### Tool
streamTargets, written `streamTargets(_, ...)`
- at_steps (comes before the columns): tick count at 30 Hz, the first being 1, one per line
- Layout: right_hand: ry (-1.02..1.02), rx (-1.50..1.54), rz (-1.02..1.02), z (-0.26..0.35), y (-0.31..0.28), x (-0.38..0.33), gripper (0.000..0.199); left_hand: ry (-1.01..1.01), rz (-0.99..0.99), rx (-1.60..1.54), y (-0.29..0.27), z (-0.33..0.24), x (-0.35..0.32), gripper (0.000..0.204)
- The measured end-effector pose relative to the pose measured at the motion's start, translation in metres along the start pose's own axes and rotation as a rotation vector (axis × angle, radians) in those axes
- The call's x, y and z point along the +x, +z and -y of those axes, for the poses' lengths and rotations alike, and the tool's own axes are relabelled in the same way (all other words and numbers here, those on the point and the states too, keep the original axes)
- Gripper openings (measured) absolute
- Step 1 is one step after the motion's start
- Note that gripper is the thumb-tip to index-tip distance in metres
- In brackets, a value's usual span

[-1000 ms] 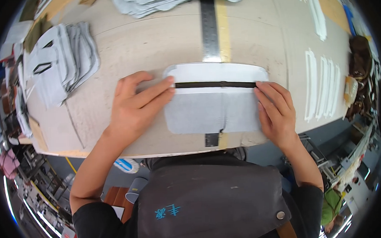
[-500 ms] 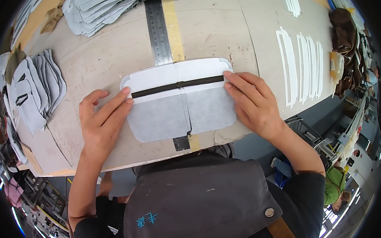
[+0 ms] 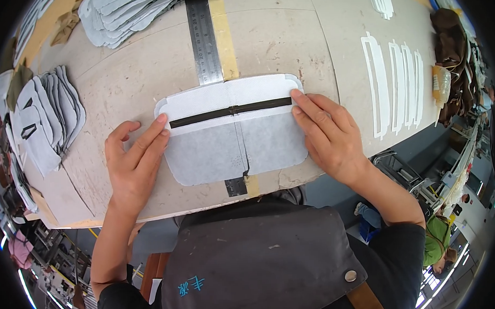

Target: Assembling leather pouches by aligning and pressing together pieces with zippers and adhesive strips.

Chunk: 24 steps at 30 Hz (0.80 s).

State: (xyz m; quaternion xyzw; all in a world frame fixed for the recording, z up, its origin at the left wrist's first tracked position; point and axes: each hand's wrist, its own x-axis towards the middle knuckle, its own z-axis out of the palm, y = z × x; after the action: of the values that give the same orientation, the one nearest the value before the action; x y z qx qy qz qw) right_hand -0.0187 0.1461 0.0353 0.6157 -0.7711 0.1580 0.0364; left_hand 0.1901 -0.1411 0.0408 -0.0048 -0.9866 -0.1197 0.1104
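Note:
A pale grey panel (image 3: pixel 203 151) with rounded corners lies flat before me, across a steel ruler (image 3: pixel 205 51). White backing covers its upper part, and a long narrow black strip (image 3: pixel 232 112) runs from side to side. A seam crosses it down the middle. My left hand (image 3: pixel 135 165) rests stretched fingertips on its left edge, by the strip's left end. The index finger is bent and raised off the panel. Against the right edge lies my right hand (image 3: pixel 332 137), fingers extended, tips at the strip's right end. The right thumb is mostly hidden.
Stacked grey panels (image 3: pixel 114 22) lie at the far left, with another fanned pile (image 3: pixel 55 116) at the left. White slotted strips (image 3: pixel 378 88) line the right side. Yellow tape (image 3: pixel 224 45) runs beside the ruler. A bottle (image 3: pixel 440 85) stands near the right edge.
Both hands and the panel look nearly the same; the fingertips stay at the strip's ends. The whole view has shifted very slightly.

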Motion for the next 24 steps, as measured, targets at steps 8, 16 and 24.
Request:
streamTargets(8,0.042,0.014,-0.008,0.0009,-0.0004,0.0003,0.039,0.005,0.006,0.027,0.0014,0.0012,-0.0031,0.039)
streamTargets(16,-0.004,-0.015,0.030,0.0005,-0.0041,0.0053,0.037,0.042,-0.029,0.071,0.0019,0.0024,-0.0021,0.043)
streamTargets(24,0.092,0.141,-0.003,0.0006,-0.0060,0.0080,0.047,-0.049,-0.012,-0.160,0.0037,-0.0009,0.0023,0.033)
